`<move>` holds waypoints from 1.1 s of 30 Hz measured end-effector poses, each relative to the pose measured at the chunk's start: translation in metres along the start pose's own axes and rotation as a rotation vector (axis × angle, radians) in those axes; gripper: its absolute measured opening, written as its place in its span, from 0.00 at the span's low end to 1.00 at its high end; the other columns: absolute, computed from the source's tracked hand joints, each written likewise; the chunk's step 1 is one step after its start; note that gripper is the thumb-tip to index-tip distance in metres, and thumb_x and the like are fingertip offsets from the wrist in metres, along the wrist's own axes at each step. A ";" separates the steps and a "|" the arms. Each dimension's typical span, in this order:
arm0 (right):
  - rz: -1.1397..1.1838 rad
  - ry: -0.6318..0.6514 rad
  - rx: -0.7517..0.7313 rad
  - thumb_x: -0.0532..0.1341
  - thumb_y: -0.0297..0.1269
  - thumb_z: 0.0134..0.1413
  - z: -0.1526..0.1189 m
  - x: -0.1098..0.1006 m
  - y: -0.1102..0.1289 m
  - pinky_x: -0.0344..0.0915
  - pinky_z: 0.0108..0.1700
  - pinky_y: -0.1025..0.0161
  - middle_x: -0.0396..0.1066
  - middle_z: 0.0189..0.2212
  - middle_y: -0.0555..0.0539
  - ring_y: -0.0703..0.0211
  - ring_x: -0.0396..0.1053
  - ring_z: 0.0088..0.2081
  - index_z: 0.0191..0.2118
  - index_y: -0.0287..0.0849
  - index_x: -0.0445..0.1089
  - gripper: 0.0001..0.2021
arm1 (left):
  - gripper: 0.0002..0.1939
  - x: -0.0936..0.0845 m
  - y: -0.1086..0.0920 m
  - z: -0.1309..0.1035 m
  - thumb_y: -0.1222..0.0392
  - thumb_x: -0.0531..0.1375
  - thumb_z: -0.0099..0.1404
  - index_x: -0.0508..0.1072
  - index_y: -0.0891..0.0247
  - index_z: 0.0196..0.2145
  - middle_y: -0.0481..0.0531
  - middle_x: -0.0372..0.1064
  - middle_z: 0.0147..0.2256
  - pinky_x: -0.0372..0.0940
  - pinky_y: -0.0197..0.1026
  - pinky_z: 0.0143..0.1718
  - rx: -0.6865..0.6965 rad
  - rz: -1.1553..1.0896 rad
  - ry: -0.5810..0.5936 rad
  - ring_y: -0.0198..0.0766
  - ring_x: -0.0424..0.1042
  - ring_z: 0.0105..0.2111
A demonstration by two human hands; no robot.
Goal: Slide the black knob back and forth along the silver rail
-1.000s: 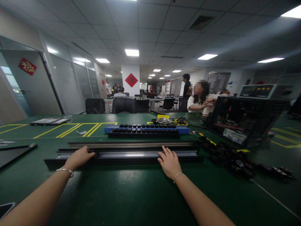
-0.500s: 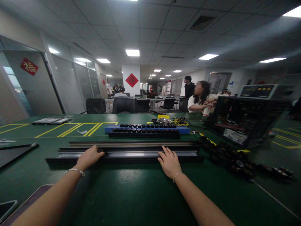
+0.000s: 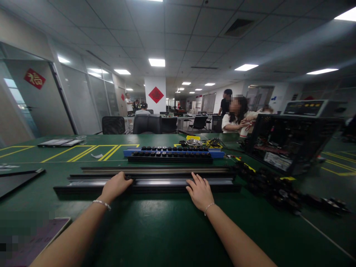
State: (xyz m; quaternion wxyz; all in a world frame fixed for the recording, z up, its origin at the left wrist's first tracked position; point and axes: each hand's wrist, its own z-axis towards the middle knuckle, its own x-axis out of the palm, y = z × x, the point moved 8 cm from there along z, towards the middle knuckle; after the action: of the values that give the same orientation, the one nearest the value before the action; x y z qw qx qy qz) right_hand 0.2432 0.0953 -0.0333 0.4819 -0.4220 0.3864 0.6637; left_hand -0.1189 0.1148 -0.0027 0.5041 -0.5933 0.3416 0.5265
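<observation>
A long black rail with a shiny inner channel (image 3: 158, 182) lies across the green table in front of me. My left hand (image 3: 116, 184) is closed over its left half, thumb and fingers around a small black piece (image 3: 128, 177) at the channel. Spread fingers of my right hand (image 3: 199, 188) rest on the right part of the same rail. Just behind lies a second long rail (image 3: 155, 170). Farther back, a black strip (image 3: 169, 160) and a blue strip (image 3: 219, 153) carry rows of small black round parts.
An open black computer case (image 3: 278, 148) stands at the right, with a heap of black parts (image 3: 280, 191) before it. A dark flat panel (image 3: 19, 181) lies left. Behind the case a person (image 3: 236, 115) holds a cup. A glass dish (image 3: 194, 142) sits behind the strips.
My left hand has slid to the right along the rail with the small black piece. My right hand has stayed in nearly the same place.
</observation>
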 end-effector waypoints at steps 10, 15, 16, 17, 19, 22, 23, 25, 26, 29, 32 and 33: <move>0.001 0.016 0.009 0.43 0.48 0.61 -0.001 -0.002 0.001 0.40 0.59 0.50 0.48 0.63 0.48 0.53 0.45 0.62 0.52 0.53 0.65 0.21 | 0.19 0.006 -0.012 -0.001 0.44 0.51 0.54 0.66 0.63 0.34 0.62 0.72 0.38 0.61 0.44 0.33 0.025 -0.017 -0.005 0.51 0.72 0.38; 0.005 0.001 0.005 0.43 0.48 0.61 0.000 -0.002 0.001 0.41 0.59 0.50 0.48 0.63 0.48 0.53 0.46 0.62 0.52 0.53 0.65 0.21 | 0.19 0.009 -0.017 -0.001 0.44 0.51 0.54 0.66 0.62 0.34 0.62 0.72 0.38 0.61 0.44 0.34 0.036 -0.024 -0.013 0.51 0.71 0.38; 0.005 0.000 0.003 0.43 0.48 0.61 0.000 -0.002 0.001 0.41 0.59 0.50 0.48 0.63 0.48 0.53 0.46 0.62 0.52 0.53 0.65 0.21 | 0.19 0.010 -0.018 -0.001 0.44 0.51 0.54 0.66 0.62 0.34 0.62 0.72 0.38 0.61 0.44 0.34 0.036 -0.022 -0.012 0.51 0.72 0.38; 0.005 0.000 0.001 0.43 0.48 0.61 0.000 -0.001 0.001 0.41 0.59 0.50 0.48 0.63 0.48 0.53 0.45 0.62 0.52 0.53 0.65 0.21 | 0.19 0.010 -0.019 -0.001 0.44 0.51 0.54 0.66 0.62 0.34 0.61 0.72 0.38 0.61 0.44 0.33 0.037 -0.020 -0.010 0.51 0.72 0.38; 0.007 0.000 -0.001 0.43 0.48 0.61 0.000 -0.001 0.001 0.41 0.59 0.50 0.48 0.63 0.48 0.53 0.45 0.62 0.52 0.53 0.65 0.21 | 0.19 0.011 -0.021 -0.002 0.44 0.51 0.54 0.65 0.62 0.34 0.61 0.72 0.38 0.61 0.44 0.33 0.041 -0.019 -0.008 0.51 0.72 0.38; 0.009 0.000 0.000 0.43 0.48 0.61 0.000 -0.001 0.001 0.41 0.59 0.49 0.48 0.63 0.48 0.53 0.45 0.62 0.52 0.52 0.65 0.21 | 0.19 0.012 -0.024 -0.003 0.44 0.51 0.55 0.65 0.62 0.34 0.61 0.72 0.38 0.60 0.44 0.33 0.043 -0.019 -0.009 0.51 0.71 0.39; 0.008 0.000 0.001 0.43 0.48 0.61 0.000 -0.001 0.000 0.41 0.59 0.49 0.48 0.63 0.48 0.53 0.45 0.62 0.52 0.52 0.65 0.21 | 0.19 0.012 -0.025 -0.004 0.44 0.51 0.55 0.65 0.62 0.34 0.61 0.72 0.39 0.60 0.44 0.34 0.043 -0.019 -0.010 0.52 0.71 0.39; 0.008 0.001 0.000 0.43 0.48 0.61 0.000 0.000 0.000 0.40 0.59 0.49 0.48 0.63 0.48 0.53 0.45 0.62 0.52 0.52 0.65 0.21 | 0.18 0.013 -0.027 -0.004 0.44 0.51 0.55 0.65 0.62 0.34 0.62 0.72 0.39 0.60 0.44 0.34 0.042 -0.019 -0.012 0.51 0.71 0.39; 0.008 0.000 -0.001 0.43 0.48 0.61 0.000 0.000 0.000 0.40 0.59 0.50 0.48 0.63 0.48 0.53 0.45 0.62 0.52 0.53 0.65 0.21 | 0.18 0.013 -0.029 -0.004 0.44 0.51 0.55 0.65 0.62 0.34 0.62 0.72 0.39 0.60 0.44 0.34 0.043 -0.019 -0.013 0.51 0.71 0.39; 0.007 -0.006 -0.002 0.42 0.49 0.61 0.000 0.000 0.000 0.40 0.59 0.50 0.48 0.63 0.48 0.53 0.45 0.62 0.52 0.53 0.65 0.21 | 0.19 0.014 -0.033 -0.005 0.44 0.51 0.54 0.65 0.62 0.34 0.62 0.72 0.39 0.60 0.44 0.34 0.048 -0.026 -0.016 0.51 0.71 0.39; 0.002 -0.005 -0.001 0.42 0.48 0.61 0.000 0.000 0.000 0.40 0.60 0.50 0.48 0.63 0.48 0.53 0.45 0.62 0.53 0.53 0.65 0.21 | 0.19 0.015 -0.038 -0.007 0.43 0.52 0.54 0.65 0.62 0.34 0.62 0.72 0.40 0.61 0.44 0.34 0.054 -0.041 -0.018 0.51 0.71 0.39; 0.002 -0.003 0.000 0.42 0.48 0.61 0.000 0.000 0.000 0.40 0.60 0.50 0.48 0.63 0.48 0.53 0.45 0.62 0.52 0.53 0.65 0.21 | 0.19 0.016 -0.039 -0.007 0.43 0.52 0.54 0.65 0.62 0.34 0.62 0.72 0.40 0.61 0.44 0.34 0.055 -0.043 -0.018 0.51 0.71 0.39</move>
State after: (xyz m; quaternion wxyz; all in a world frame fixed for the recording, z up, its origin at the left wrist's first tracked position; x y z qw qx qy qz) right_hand 0.2432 0.0950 -0.0333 0.4818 -0.4207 0.3859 0.6649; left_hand -0.0767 0.1198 -0.0089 0.5346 -0.5816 0.3385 0.5112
